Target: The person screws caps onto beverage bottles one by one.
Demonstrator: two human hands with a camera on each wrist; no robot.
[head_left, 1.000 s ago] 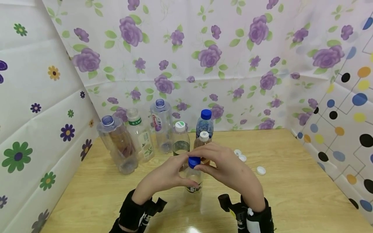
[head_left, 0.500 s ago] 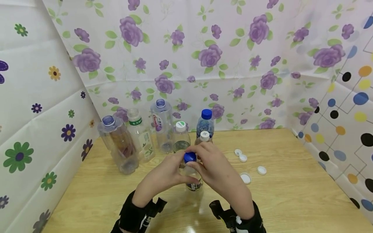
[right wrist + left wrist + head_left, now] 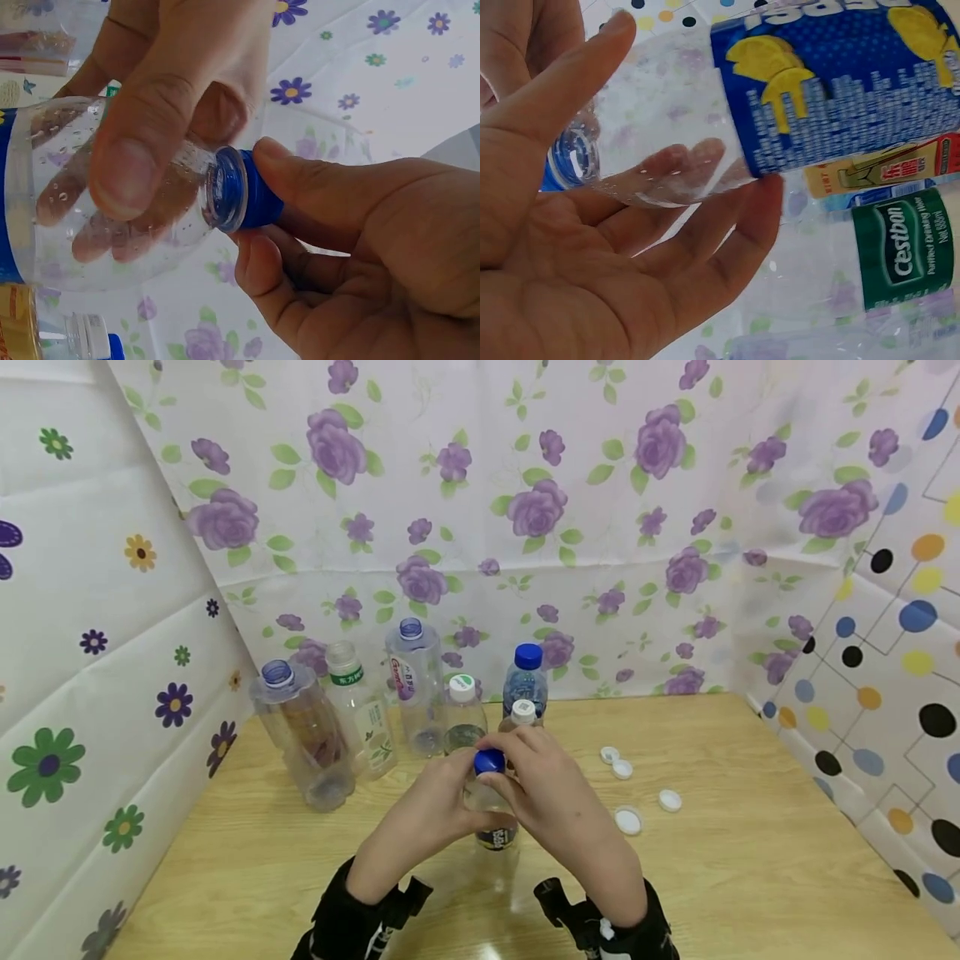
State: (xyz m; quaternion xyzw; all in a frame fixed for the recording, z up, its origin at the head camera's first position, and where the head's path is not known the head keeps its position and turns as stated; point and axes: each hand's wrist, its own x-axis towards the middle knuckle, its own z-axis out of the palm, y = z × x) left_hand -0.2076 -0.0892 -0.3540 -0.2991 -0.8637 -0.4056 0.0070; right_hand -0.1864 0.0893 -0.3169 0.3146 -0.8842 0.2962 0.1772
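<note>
- Left hand (image 3: 427,818) is wrapped round the clear bottle (image 3: 486,797) with the blue label, roughly upright just below centre in the head view
- Right hand (image 3: 555,802) — thumb and fingers pinching the blue cap (image 3: 490,761) at its neck
- 4 white caps (image 3: 627,821) on the table (image 3: 750,860), right of centre
- 3 uncapped bottles (image 3: 369,722) centre-left, 3 capped bottles (image 3: 463,731) behind the hands

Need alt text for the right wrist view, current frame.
A right hand pinches the blue cap at the neck of a clear plastic bottle, while the left hand holds the bottle's body. Droplets bead the bottle; flower-printed sheeting fills much of the background.
</note>
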